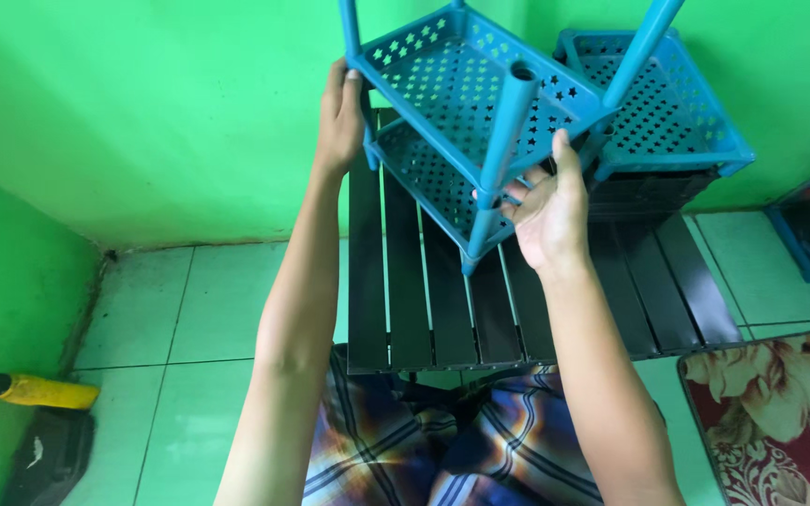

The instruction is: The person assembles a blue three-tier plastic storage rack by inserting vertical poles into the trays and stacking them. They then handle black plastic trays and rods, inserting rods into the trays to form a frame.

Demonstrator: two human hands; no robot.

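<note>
Both hands up, holding a blue plastic two-tier rack with star-shaped perforations [461,103], tilted and lifted above the black slatted tabletop [424,300]. My left hand [339,117] is closed on the rack's far-left edge. My right hand [546,211] grips near a round blue post [506,131], thumb up against the upper tray's rim. Beyond, a second blue perforated basket [677,112] sits on a dark crate at the tabletop's back (against the green wall). Floral rug [780,403] at right; yellow tube [39,391] on the tiled floor, left.
</note>
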